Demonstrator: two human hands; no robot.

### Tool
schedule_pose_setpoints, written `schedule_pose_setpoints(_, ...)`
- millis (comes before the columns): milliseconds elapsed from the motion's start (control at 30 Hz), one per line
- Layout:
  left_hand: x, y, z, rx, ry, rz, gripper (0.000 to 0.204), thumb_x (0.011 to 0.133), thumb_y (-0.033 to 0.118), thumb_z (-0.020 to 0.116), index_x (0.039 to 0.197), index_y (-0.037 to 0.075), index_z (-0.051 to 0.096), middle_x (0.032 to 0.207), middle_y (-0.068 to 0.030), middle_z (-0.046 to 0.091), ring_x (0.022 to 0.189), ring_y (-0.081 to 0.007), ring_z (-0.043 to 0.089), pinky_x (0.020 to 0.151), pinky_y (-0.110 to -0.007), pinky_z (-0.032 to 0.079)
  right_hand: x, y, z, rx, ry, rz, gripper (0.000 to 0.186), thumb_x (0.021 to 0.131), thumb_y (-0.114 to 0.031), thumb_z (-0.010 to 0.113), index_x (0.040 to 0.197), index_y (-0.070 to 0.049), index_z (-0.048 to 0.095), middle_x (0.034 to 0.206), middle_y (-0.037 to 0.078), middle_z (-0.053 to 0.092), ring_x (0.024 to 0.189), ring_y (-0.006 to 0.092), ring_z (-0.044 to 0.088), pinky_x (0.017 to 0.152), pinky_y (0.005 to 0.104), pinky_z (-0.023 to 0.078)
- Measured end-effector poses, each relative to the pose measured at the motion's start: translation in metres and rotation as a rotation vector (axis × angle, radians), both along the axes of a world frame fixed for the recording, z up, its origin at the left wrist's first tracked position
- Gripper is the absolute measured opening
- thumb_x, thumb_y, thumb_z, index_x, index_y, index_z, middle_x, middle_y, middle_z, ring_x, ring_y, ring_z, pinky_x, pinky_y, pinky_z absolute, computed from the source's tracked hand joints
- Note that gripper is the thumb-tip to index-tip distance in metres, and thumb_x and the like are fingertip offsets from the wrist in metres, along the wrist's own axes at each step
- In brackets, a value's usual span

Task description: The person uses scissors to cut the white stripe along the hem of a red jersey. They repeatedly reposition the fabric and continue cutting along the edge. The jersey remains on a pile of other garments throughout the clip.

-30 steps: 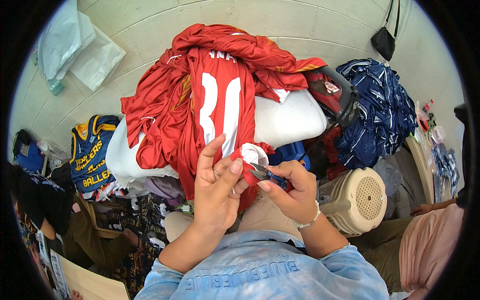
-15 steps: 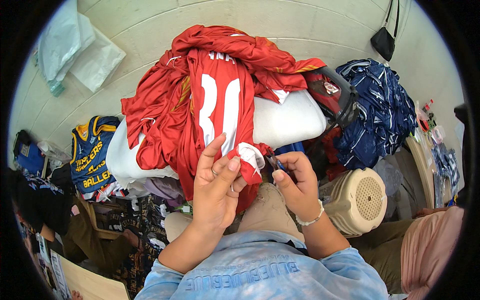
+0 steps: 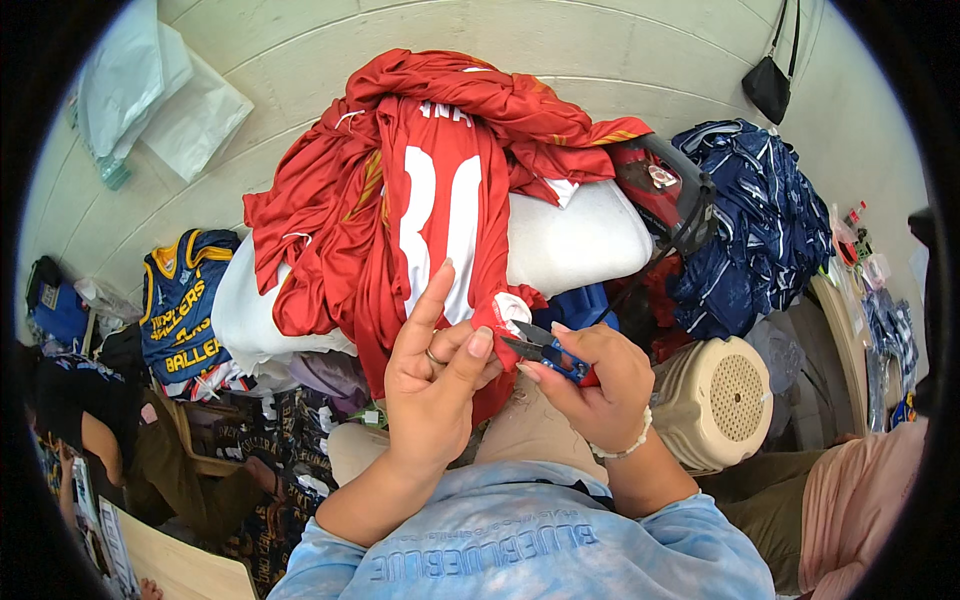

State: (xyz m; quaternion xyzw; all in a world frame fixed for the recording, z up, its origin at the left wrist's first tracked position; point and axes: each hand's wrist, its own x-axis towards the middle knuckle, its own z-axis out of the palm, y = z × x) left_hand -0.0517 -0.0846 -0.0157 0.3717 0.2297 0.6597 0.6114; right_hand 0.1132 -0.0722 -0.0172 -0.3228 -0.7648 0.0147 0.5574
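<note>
A red jersey [image 3: 330,210] with white figures is draped over a white padded surface [image 3: 580,240]. My left hand [image 3: 430,390] pinches a bunched edge of it between thumb and fingers, its index finger stretched upward. White cloth [image 3: 513,308] shows in the fold there. In my right hand [image 3: 610,385] is a pair of thread snips [image 3: 548,352] with dark blades and a blue-and-red handle. The blades are parted and point left, with their tips at the bunched edge. Whether they touch the cloth, I cannot tell.
Navy garments [image 3: 750,240] are heaped at the right, beside a red-and-black appliance [image 3: 660,185]. Nearer me stands a beige plastic stool [image 3: 735,400]. A navy-and-yellow jersey [image 3: 185,310] hangs at the left. Other people sit at both sides, partly in view.
My right hand has turned, bringing the snips' blades into plain view against the bunched edge. The edge in my left hand has shifted slightly, and less white cloth shows.
</note>
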Motion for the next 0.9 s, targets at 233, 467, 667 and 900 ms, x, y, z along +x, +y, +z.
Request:
schedule_pose_setpoints(233,0.000,-0.001,-0.002,0.054,0.041,0.040,0.063,0.094,0.000,0.055,0.149,0.004,0.023,0.097,-0.0087,0.066,0.089,-0.0106,0.062,0.077,-0.027,0.050,0.001,-0.002,0.002,-0.043,-0.013,0.003,0.032,0.068,-0.011,0.084,0.089,0.000,0.062,0.071,0.011,0.062,0.056,0.0219,0.059,0.050,0.0291,0.046)
schedule_pose_setpoints(467,0.003,-0.001,-0.004,0.013,0.009,0.058,0.063,0.094,0.000,0.056,0.148,0.002,0.024,0.097,-0.0084,0.066,0.088,-0.0102,0.061,0.077,-0.026,0.050,0.005,0.002,-0.014,-0.549,0.574,0.278,0.026,0.093,-0.016,0.062,0.112,0.001,0.053,0.086,0.000,0.057,0.071,0.0061,0.050,0.065,0.0192,0.041)
schedule_pose_setpoints(667,-0.008,0.002,-0.001,0.312,0.713,0.077,0.052,0.084,-0.004,0.062,0.134,0.003,0.048,0.089,-0.0068,0.065,0.081,-0.0142,0.062,0.073,-0.027,0.049,0.008,0.013,-0.018,-0.627,0.537,0.365,0.035,0.087,-0.010,0.069,0.118,-0.001,0.056,0.104,0.003,0.051,0.073,0.0054,0.044,0.068,0.0193,0.038)
schedule_pose_setpoints(900,-0.026,0.015,-0.011,1.058,0.933,0.450,0.037,0.078,0.001,0.066,0.113,0.013,0.066,0.098,-0.0086,0.066,0.076,-0.0214,0.062,0.066,-0.031,0.051,0.004,0.011,-0.013,-0.541,0.151,0.450,0.026,0.071,0.003,0.074,0.096,-0.003,0.068,0.090,0.005,0.059,0.073,0.0126,0.054,0.064,0.0245,0.042)
